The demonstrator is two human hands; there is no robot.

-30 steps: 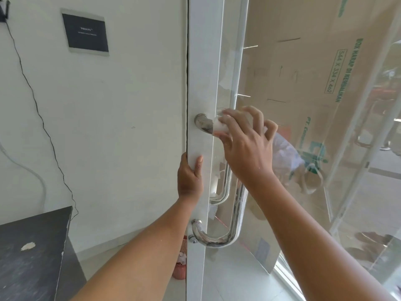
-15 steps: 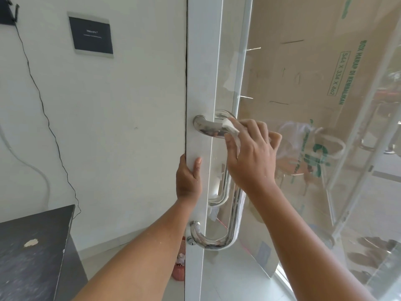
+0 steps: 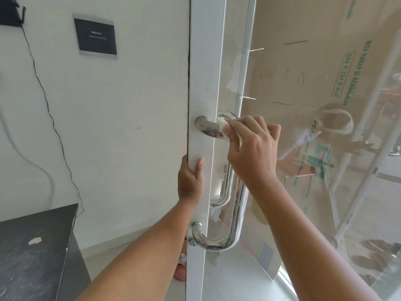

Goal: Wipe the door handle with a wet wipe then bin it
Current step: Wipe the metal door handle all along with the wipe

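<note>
A shiny steel D-shaped door handle (image 3: pixel 237 213) is fixed to the white frame of a glass door (image 3: pixel 206 72). My right hand (image 3: pixel 252 153) presses a small white wet wipe (image 3: pixel 223 124) against the top bend of the handle, near its upper mount. My left hand (image 3: pixel 190 181) grips the edge of the door frame below that mount, thumb on the front face. A small red mesh bin (image 3: pixel 181 270) stands on the floor behind the door edge, partly hidden.
A white wall (image 3: pixel 130 127) lies left of the door, with a dark plaque (image 3: pixel 95 36) and a black cable (image 3: pixel 52 118) hanging down. A dark cabinet top (image 3: pixel 32 253) fills the lower left. Cardboard (image 3: pixel 303 61) covers the space behind the glass.
My right hand with the wipe has slid along the handle's top bend, down slightly and then back toward the mount. My left hand keeps its grip on the door edge.
</note>
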